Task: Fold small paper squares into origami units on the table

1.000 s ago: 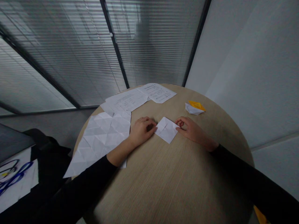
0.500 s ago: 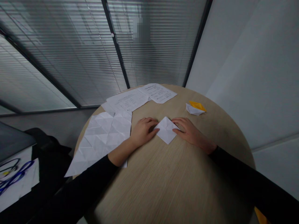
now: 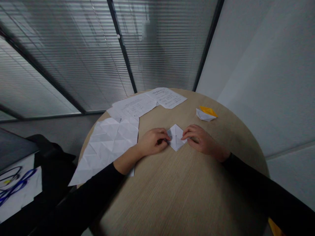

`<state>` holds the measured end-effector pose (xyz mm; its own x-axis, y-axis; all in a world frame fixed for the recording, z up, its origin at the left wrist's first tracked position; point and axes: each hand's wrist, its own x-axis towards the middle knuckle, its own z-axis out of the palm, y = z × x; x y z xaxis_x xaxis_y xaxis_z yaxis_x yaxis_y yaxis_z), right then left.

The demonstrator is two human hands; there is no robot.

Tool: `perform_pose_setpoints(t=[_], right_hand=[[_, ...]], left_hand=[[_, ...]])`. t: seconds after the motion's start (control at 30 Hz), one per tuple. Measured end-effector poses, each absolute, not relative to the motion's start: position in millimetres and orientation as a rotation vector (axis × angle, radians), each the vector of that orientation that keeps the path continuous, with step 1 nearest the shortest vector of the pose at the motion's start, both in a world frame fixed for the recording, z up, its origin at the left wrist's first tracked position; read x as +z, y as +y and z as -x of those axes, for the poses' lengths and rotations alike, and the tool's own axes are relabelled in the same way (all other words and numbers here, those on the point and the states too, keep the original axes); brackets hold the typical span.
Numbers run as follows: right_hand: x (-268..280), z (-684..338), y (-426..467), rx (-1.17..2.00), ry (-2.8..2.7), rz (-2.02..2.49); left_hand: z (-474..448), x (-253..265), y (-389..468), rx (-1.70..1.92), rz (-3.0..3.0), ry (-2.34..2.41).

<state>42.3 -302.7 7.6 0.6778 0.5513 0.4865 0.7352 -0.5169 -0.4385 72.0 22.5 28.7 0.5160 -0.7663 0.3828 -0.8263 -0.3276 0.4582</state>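
A small white folded paper (image 3: 176, 139), diamond-shaped with a crease line down its middle, lies on the wooden table between my hands. At its left corner, my left hand (image 3: 155, 141) pinches the edge with thumb and fingers. My right hand (image 3: 198, 139) grips the opposite corner, its fingertips resting on the paper's right side. Parts of both side corners are hidden under the fingers. Beyond my right hand sits a folded paper boat (image 3: 206, 114), white in front and yellow behind.
A large creased white sheet (image 3: 112, 141) lies left of my left forearm. Printed sheets (image 3: 137, 104) overlap at the table's far edge. The round table (image 3: 172, 193) borders a wall and blinds. Blue cords (image 3: 18, 186) lie on papers at lower left.
The fingers of both hands have curled in over the side corners of the paper. A dark vertical line now shows at its centre. The boat and sheets stay put.
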Motion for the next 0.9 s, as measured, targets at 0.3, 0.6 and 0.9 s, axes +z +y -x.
perform_pose_setpoints(t=[0.3,0.6,0.9], right_hand=[[-15.7,-47.3,-297.1,-0.425,-0.723,2.331],[-17.9,-45.6,-295.1,-0.419,-0.63,2.268],[-6.8,-40.4,-289.3,-0.304,-0.557,2.16]], left_hand=[[-73.6,21.7,21.3,0.29,-2.314,-1.055],[-74.2,18.1,21.3,0.204,-2.262,-1.023],[-75.8,15.4,23.0,0.197,-2.18,-0.994]])
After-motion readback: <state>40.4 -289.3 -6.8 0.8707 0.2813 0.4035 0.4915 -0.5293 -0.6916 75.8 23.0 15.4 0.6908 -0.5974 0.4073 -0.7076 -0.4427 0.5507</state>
